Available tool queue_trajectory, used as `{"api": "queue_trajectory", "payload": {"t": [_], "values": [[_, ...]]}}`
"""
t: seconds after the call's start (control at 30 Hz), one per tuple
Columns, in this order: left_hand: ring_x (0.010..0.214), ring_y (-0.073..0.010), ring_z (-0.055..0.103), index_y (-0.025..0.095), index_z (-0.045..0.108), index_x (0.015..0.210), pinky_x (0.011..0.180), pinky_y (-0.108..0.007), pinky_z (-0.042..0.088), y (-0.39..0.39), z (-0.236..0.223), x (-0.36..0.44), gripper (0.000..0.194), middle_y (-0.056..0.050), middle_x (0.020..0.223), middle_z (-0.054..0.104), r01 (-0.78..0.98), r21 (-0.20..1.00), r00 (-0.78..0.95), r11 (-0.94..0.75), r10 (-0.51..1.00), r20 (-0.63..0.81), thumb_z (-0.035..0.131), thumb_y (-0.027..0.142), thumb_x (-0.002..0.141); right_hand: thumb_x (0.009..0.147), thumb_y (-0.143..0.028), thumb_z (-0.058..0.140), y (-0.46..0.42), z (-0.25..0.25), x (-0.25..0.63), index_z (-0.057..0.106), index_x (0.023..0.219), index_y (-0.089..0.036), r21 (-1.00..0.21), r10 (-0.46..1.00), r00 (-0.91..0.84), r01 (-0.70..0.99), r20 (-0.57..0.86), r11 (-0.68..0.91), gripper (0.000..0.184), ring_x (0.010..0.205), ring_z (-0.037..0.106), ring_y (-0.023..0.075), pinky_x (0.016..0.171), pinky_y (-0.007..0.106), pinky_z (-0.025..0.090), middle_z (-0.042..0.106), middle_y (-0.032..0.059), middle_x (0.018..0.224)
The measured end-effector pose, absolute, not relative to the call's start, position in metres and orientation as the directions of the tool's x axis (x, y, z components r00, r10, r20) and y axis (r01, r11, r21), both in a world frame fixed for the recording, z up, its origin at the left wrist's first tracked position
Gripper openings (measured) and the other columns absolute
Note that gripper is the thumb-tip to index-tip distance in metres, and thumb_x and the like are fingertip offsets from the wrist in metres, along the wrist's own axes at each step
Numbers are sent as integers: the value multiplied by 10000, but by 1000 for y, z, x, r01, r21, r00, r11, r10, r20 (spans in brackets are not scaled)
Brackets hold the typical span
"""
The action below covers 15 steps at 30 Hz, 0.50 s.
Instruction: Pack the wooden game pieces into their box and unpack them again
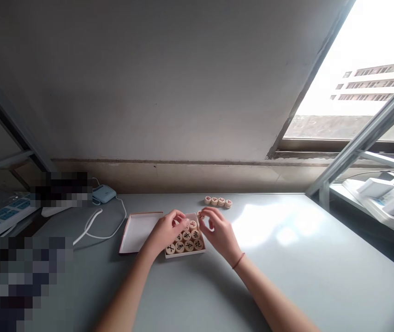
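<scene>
A shallow white box [185, 255] holds rows of round wooden Chinese chess pieces [189, 246] marked with dark or red characters. My left hand [169, 228] reaches over the box's left side, its fingers curled and thumb bent toward them; what lies between them is hidden. At the box's far right corner, my right hand [219, 228] pinches a Chinese chess piece [201, 215] between thumb and fingertips. Left of the box lies its lid [140, 230], white inside with a reddish edge. Behind my right hand, several short stacks of pieces [218, 201] stand in a row.
The grey table [287, 276] runs back to the wall. A white cable [105, 237] loops left of the lid, near a light blue device [104, 193]. A power strip [3, 214] sits far left. White boxes [380, 189] lie on a shelf at right, behind a metal frame [352, 133].
</scene>
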State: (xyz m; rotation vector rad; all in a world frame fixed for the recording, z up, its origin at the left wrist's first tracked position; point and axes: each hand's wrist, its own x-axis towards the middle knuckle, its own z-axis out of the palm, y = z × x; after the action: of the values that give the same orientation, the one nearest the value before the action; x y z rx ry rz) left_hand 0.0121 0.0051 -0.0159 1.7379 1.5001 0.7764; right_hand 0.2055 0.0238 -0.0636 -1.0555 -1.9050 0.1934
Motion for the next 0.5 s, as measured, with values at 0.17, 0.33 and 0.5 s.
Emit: {"api": "queue_trajectory", "payload": {"t": [0.17, 0.33, 0.5], "values": [[924, -221, 603, 224, 617, 850, 807, -318, 454, 10, -15, -2, 234, -41, 932, 675, 824, 558, 51, -97, 994, 99, 435, 371, 870, 903, -252, 450, 49, -82, 231, 670, 938, -199, -469, 894, -149, 808, 422, 357, 228, 666, 599, 147, 619, 269, 468, 634, 88, 1042], [927, -220, 601, 232, 637, 873, 812, -312, 448, 12, -19, -7, 232, -41, 936, 672, 869, 486, 49, -96, 993, 109, 434, 342, 881, 899, -251, 463, 48, -82, 232, 657, 1133, -215, -410, 949, -145, 876, 279, 254, 306, 685, 602, 158, 656, 264, 451, 628, 65, 894], [953, -229, 600, 243, 652, 873, 823, -315, 448, 11, -20, -7, 248, -38, 937, 669, 877, 473, 41, -83, 994, 99, 429, 352, 885, 912, -256, 449, 43, -76, 226, 553, 1297, -225, -291, 959, -198, 923, 204, 253, 401, 795, 614, 203, 649, 263, 416, 647, 57, 829]]}}
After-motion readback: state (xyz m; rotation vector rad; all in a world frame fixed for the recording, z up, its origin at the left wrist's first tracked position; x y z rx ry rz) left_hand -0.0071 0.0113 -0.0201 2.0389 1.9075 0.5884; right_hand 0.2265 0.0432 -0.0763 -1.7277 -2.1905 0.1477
